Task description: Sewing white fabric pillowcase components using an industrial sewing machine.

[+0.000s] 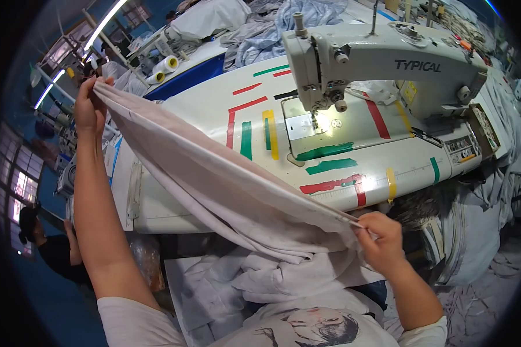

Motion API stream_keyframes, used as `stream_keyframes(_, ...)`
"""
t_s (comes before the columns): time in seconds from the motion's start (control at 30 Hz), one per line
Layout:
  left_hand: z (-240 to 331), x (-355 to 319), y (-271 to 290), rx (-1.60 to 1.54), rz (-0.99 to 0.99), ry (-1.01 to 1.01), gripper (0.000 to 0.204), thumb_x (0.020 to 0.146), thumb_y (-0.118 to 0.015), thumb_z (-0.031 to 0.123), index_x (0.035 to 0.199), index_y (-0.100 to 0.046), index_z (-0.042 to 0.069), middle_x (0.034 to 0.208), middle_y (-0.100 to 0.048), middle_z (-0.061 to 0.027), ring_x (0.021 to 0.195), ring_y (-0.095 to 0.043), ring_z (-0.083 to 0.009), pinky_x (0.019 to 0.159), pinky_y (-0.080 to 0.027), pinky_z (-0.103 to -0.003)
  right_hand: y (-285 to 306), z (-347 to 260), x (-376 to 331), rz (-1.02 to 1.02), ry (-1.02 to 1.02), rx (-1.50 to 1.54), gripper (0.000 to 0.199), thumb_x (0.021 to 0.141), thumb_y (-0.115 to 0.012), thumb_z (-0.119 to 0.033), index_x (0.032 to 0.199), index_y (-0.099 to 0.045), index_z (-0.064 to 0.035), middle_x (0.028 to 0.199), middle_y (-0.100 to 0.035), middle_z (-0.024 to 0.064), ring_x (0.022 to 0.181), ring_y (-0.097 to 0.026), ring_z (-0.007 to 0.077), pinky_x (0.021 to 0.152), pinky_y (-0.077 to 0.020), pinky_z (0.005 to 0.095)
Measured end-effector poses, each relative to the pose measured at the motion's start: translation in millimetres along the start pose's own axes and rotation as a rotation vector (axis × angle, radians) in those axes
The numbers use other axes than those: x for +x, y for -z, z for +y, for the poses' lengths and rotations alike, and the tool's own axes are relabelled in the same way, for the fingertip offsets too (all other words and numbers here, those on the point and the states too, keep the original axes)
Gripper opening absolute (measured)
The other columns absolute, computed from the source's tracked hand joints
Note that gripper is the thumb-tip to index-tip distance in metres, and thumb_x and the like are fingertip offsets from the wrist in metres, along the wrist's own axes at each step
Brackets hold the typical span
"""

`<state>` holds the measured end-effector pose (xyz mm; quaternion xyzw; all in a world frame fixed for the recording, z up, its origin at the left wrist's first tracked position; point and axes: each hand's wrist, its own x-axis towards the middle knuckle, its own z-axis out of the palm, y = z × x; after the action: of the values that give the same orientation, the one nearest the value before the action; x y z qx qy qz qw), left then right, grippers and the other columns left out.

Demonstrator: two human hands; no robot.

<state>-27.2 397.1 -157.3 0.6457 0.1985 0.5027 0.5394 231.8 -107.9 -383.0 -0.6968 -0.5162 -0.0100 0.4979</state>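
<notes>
Nearest the lens: printed white shirt (307,327) of the wearer, low in frame, with crumpled pale cloth heaped in the lap (255,277) just above. Largest item: white sewing table (173,115), marked with red, green, yellow and black tape strips (330,166). Standing on it, right of centre: grey-white industrial sewing machine (388,63), lamp lit over the needle plate (301,125). Stretched diagonally across the table front: long length of pale grey-white fabric (214,173), taut along its upper edge, sagging in soft folds below, running from upper left down to lower right and touching the lap heap. Judged light, limp, non-slippery, not fragile; creases readily, holds no shape of its own; best taken along the folded or hemmed edge, at the two ends, as now. Left hand (90,107), raised high at arm's length, fingers closed tight over the upper end of the fabric. Right hand (382,240), low near the table's front edge, thumb and fingers pinched shut on the lower end of the same edge. Background, smaller: piled grey cloth (266,34) behind the machine, thread cones (165,66) at upper left, stacked cloth (474,231) at right. Another person's dark sleeve (55,254) at far left, apart from the work.
</notes>
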Motion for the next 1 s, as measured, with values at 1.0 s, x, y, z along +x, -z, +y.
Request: stream_keyframes(1.0, -50.3, 1.1, 118.8, 0.265, -0.047, 0.194, 0.020, 0.100, -0.049, 0.022, 0.083, -0.043, 0.013, 0.066, -0.030, 0.0045, 0.060, -0.029, -0.0074, 0.057, -0.028, -0.024, 9.7, 73.3, -41.7, -0.306, -0.364, 0.289, 0.009, 0.072, -0.072, -0.004, 0.074, -0.064, -0.0011, 0.078, -0.063, 0.0085, 0.070, -0.060, 0.0253, 0.064, -0.0477, 0.0334)
